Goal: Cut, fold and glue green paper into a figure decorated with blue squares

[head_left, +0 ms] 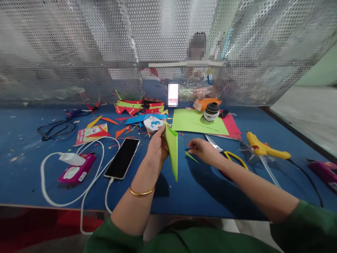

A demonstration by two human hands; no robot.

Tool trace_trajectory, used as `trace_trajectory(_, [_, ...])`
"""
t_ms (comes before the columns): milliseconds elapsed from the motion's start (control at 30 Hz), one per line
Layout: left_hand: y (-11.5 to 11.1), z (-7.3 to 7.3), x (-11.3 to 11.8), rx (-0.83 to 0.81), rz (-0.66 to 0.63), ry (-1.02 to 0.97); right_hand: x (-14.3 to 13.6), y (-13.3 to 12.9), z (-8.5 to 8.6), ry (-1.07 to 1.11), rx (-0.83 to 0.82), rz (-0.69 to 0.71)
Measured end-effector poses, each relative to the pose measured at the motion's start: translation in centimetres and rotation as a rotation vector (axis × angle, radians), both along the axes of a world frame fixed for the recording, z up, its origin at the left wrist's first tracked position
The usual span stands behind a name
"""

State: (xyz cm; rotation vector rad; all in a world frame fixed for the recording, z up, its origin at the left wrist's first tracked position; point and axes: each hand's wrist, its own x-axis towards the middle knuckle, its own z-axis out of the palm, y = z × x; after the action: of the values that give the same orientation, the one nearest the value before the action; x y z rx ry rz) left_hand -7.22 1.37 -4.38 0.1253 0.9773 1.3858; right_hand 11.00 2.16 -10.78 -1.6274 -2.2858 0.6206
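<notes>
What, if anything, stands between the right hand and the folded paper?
Nothing visible: blue table shows in the gap between the right hand and the folded paper. The left hand holds the paper from its far side, leaving the near side open.

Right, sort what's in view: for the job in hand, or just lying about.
Likely for the job:
folded green paper in the left hand
thin green paper sliver by the right hand
yellow-handled metal scissors

Apparently lying about:
black-screened smartphone
white charging cable
coiled black cable
</notes>
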Motion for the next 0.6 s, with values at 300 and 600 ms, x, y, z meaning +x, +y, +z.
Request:
trace_trajectory(300, [0.0, -0.4, 0.5, 0.020, 0.007, -0.016, -1.0, -1.4, -0.8, -0.121, 0.051, 0.063])
trace_trajectory(600, [0.4, -1.3, 0.3, 0.072, -0.026, -0.020, -1.9, -3.1, 1.5, -0.477, 0.099, 0.118])
